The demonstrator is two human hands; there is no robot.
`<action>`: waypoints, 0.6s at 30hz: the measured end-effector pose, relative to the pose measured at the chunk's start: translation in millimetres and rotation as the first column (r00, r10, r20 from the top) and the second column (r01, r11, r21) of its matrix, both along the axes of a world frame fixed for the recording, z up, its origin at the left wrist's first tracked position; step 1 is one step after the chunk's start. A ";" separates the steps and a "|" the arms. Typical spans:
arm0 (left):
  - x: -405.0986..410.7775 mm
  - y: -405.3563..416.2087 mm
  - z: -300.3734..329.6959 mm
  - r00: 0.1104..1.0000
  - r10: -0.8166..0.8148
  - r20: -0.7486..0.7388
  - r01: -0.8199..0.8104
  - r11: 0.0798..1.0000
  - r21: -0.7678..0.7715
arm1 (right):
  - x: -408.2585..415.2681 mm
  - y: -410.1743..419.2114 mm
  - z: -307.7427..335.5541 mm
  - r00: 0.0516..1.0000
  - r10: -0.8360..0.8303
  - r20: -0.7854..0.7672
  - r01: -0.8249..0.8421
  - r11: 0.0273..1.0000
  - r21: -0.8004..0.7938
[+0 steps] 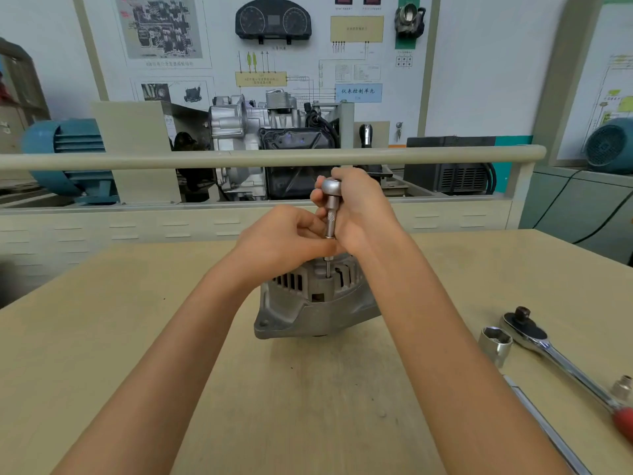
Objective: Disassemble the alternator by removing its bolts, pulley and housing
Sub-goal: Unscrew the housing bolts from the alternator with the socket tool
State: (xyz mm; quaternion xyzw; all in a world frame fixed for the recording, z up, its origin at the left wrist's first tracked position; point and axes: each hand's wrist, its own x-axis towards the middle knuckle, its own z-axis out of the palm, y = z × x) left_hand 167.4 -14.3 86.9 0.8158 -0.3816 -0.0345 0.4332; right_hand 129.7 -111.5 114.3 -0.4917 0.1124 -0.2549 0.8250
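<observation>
Worktop (102,354): pale beige laminate, matte, lightly scuffed; carries all items below.

Steel bar (544,430): slim, bright, lying diagonally at the near right edge, partly cut off by the frame.

Ratchet wrench (561,361): polished chrome shaft, rounded head with a dark square drive standing up, red grip at the near end; lies diagonally at right, well apart from the alternator; a small knurled metal piece (621,389) sits just beside its handle.

Large socket (495,344): short chrome cylinder, hexagonal bore facing up; just beside the wrench head.

Alternator (308,310): cast grey aluminium housing, dull and grainy, with slotted vents round the upper face and a mounting ear at lower left; stands at the worktop's centre, beneath both hands.

Left hand (287,241): fingers curled, pinching the lower shaft of the driver tool just above the housing.

Driver tool (331,214): upright satin-steel stem with a knurled band and rounded cap; its thin tip enters the alternator's top.

Right hand (359,204): wrapped round the tool's cap and upper stem.

Beyond: beige rail (239,157); cutaway gearbox (260,132) of bright cast metal; blue electric motor (65,145); wall board (308,56) with dashboard cluster and wiring diagram.
</observation>
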 end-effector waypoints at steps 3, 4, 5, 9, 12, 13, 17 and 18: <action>0.8 2.8 2.7 0.996 -0.074 -0.050 0.074 0.997 -0.008 | -2.9 -7.2 -1.3 0.988 0.153 0.010 -0.151 0.983 -0.101; 0.9 3.6 2.9 0.996 -0.080 -0.050 0.079 0.997 -0.009 | -4.2 -7.8 -2.0 0.982 0.189 0.002 -0.187 0.971 -0.150; 0.6 4.3 3.1 0.995 -0.082 -0.049 0.081 0.997 -0.012 | -5.6 -8.2 -2.2 0.976 0.216 -0.007 -0.214 0.959 -0.186; -0.4 4.0 1.3 0.998 -0.057 -0.028 0.056 0.998 -0.035 | -9.0 -7.1 0.2 0.976 0.216 -0.021 -0.215 0.955 -0.203; -4.1 0.5 0.1 0.998 0.031 0.045 -0.029 0.999 -0.046 | -5.2 4.0 1.2 1.000 0.019 -0.015 -0.022 0.988 -0.154; -4.6 -1.5 0.2 0.993 0.079 0.091 -0.076 0.996 -0.036 | -2.8 10.0 0.4 0.998 -0.057 -0.010 0.055 0.984 -0.168; -6.4 -5.7 -1.1 0.953 0.202 0.224 -0.208 0.978 0.003 | 13.4 23.8 -7.7 0.971 -0.236 0.042 0.239 0.936 -0.259; -4.9 -5.5 -1.4 0.963 0.185 0.198 -0.190 0.982 0.005 | 13.8 23.9 -8.2 0.970 -0.242 0.040 0.244 0.937 -0.249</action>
